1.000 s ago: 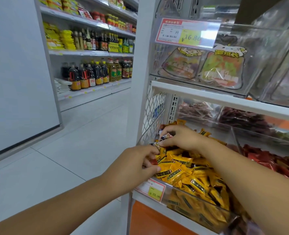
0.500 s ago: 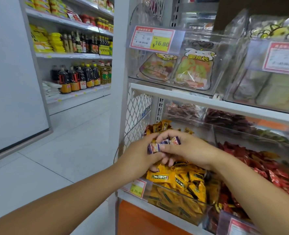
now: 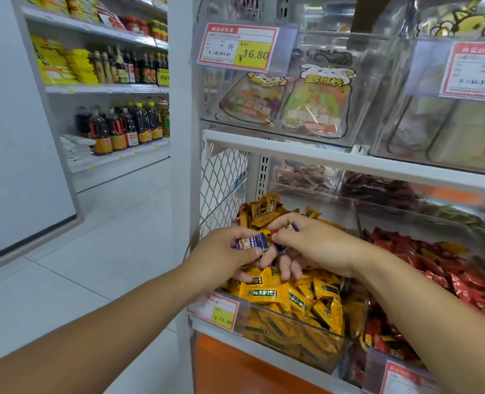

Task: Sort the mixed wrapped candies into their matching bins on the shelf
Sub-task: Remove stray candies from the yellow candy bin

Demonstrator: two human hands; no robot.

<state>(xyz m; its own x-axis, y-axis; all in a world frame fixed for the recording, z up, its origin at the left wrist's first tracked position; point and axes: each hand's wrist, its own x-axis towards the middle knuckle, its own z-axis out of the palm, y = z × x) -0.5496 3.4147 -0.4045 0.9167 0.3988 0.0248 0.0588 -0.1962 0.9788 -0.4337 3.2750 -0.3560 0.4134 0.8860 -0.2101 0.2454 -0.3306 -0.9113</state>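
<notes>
Far left, across the aisle: dark bottles (image 3: 121, 123) in a row on a shop shelf.

Left hand (image 3: 224, 254) is raised above the front left corner of the clear bin (image 3: 292, 336). Thumb and fingers are clamped on a purple candy (image 3: 252, 242), which lies crosswise on the fingertips and points at the other hand. A yellow price tag (image 3: 214, 309) is clipped to the bin's front, below this hand.

The yellow candies (image 3: 266, 292) fill that bin, directly under both hands.

Right hand (image 3: 318, 245) is just beside the left, fingertips nearly meeting it. Its thumb and forefinger pinch a second purple candy (image 3: 291, 226); the lower fingers are curled down, touching the yellow pile.

Right of that: the neighbouring bin of red candies (image 3: 434, 265), well apart from both hands.

Against one second ago: the hands were then apart and lower, the right one dug into the yellow pile. They have since lifted and closed together. Half a second ago they already met, purple wrappers between them; little has changed since.
</notes>
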